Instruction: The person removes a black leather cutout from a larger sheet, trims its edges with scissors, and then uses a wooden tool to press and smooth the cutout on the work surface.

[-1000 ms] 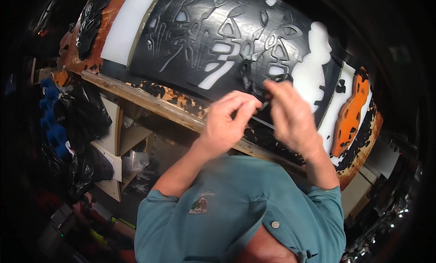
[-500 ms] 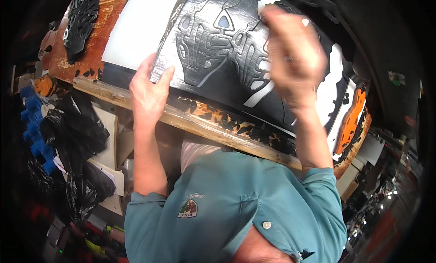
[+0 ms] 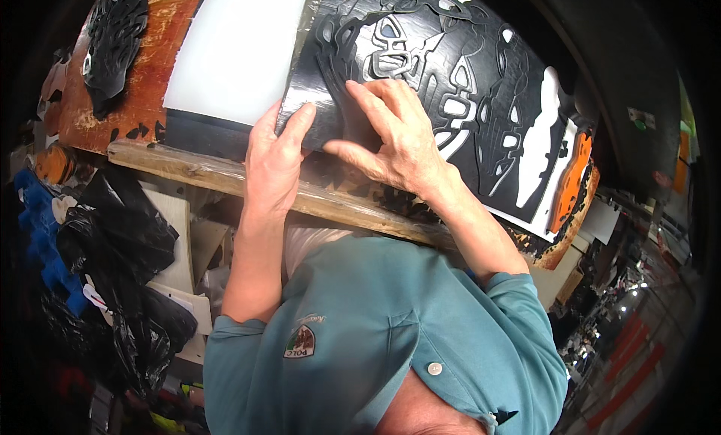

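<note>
A shiny black sheet [image 3: 314,110], cut through with looping shapes, lies over the bench. My left hand [image 3: 272,164] grips its near left edge, thumb on top and fingers at the side. On the sheet's near part, my right hand [image 3: 405,134] rests with thumb and fingers spread. Dark cut strips [image 3: 342,67] run under and beside its fingertips; whether it touches them is hard to tell. White shows through several openings in the cut-out pattern [image 3: 454,82].
A blank white sheet [image 3: 233,52] lies left of the black one. A stack of black cut pieces [image 3: 116,44] sits on the reddish-brown board [image 3: 154,63]. An orange form [image 3: 574,179] is at the right end. A wooden rail [image 3: 180,164] edges the bench; black plastic bags [image 3: 124,232] hang below left.
My right hand, blurred over the upper right before, has come down and left to near my left hand. The cut strips by it look lifted or shifted. My left hand keeps the edge.
</note>
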Tool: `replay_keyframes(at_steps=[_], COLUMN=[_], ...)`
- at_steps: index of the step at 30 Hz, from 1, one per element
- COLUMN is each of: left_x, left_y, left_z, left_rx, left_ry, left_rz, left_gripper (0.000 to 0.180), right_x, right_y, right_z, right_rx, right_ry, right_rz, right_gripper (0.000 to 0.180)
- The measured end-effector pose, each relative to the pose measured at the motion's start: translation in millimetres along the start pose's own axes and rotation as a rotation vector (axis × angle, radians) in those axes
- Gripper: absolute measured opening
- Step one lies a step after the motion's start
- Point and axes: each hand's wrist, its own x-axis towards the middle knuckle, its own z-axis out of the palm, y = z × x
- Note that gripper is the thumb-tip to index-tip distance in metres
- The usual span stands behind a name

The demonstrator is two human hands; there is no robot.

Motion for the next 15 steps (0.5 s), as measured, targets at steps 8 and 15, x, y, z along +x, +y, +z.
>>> replay_keyframes(at_steps=[8, 15], left_x=[-4, 15], left_y=[19, 8], left_z=[3, 64], left_rx=[0.586, 0.712], left_ry=[0.275, -0.102], left_rz=[0.686, 0.667], left_gripper=[0.03, 0.046], right_x=[-6, -2], right_y=[13, 29], right_z=[-22, -34], right_rx=[0.634, 1.118], right_ry=[0.239, 0.273], right_rz=[0.695, 0.834], right_gripper=[0.031, 0.04])
